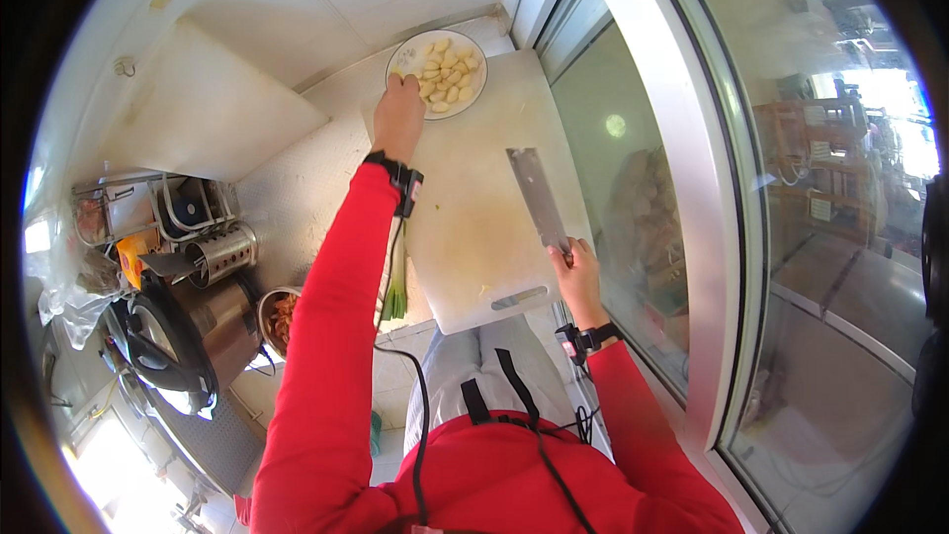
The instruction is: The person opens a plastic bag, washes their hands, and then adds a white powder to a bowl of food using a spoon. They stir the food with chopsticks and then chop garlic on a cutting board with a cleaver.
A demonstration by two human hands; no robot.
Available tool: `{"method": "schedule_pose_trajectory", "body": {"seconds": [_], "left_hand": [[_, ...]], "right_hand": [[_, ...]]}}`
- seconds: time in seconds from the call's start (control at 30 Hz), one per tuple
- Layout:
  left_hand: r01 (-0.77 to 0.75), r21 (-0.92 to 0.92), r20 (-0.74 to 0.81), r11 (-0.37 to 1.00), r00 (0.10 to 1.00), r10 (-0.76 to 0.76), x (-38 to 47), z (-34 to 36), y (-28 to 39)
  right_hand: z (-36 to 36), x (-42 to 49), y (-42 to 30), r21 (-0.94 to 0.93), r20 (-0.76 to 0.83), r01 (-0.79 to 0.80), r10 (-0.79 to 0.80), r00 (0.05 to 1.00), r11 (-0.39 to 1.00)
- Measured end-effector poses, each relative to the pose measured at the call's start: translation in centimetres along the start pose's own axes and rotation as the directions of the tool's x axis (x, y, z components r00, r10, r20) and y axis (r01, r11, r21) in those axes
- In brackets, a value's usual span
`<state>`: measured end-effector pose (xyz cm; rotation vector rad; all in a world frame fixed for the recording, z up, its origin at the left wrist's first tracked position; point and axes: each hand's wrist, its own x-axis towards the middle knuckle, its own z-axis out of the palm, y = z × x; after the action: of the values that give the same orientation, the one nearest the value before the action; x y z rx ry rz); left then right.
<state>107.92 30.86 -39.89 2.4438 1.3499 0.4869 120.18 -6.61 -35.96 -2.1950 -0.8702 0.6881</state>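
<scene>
My left hand (399, 113) reaches to the left rim of a round white plate (474, 52), its fingers closed together at the edge of a heap of peeled garlic cloves (448, 74). Whether a clove is between those fingers cannot be made out. The plate is at the far end of a white plastic cutting board (474, 200). My right hand (578, 274) grips the handle of a cleaver (540, 196), whose blade points away from me over the right part of the board. Small bits cling to the blade.
Green onion stalks (397, 289) lie left of the board, partly behind my left sleeve. Further left are a bowl of reddish food (280, 319), an electric pressure cooker (185, 341), a perforated metal utensil holder (222, 252) and a wire rack (156, 200). A framed glass window (623, 163) borders the right side.
</scene>
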Motion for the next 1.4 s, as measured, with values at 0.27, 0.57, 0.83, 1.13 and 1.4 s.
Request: {"method": "schedule_pose_trajectory", "body": {"seconds": [0.27,0.57,0.83,1.13,1.4], "left_hand": [[0.455,-0.563,0.274,0.69,0.89,-0.364,-16.5,0.8,4.5],[0.332,-0.254,0.086,0.908,0.943,-0.321,-20.8,1.9,5.8],[0.23,0.002,0.041,0.973,0.972,-0.23,-21.5,4.1,5.8],[0.194,0.073,-0.01,0.978,0.981,-0.194,-21.5,4.5,5.9],[0.214,0.11,-0.001,0.971,0.977,-0.215,-21.6,4.5,6.1]], "right_hand": [[3.5,-1.2,-0.1,-0.012,-0.004,0.013,-0.013,1.0,1.0],[4.8,-3.1,-2.3,-0.171,0.099,0.095,-0.079,0.992,0.981],[5.5,-3.9,-4.4,-0.24,0.201,0.128,-0.08,0.976,0.962],[5.3,-3.8,-5.3,-0.255,0.224,0.158,-0.1,0.969,0.954],[5.5,-3.8,-4.1,-0.233,0.3,0.099,-0.026,0.953,0.967]]}}
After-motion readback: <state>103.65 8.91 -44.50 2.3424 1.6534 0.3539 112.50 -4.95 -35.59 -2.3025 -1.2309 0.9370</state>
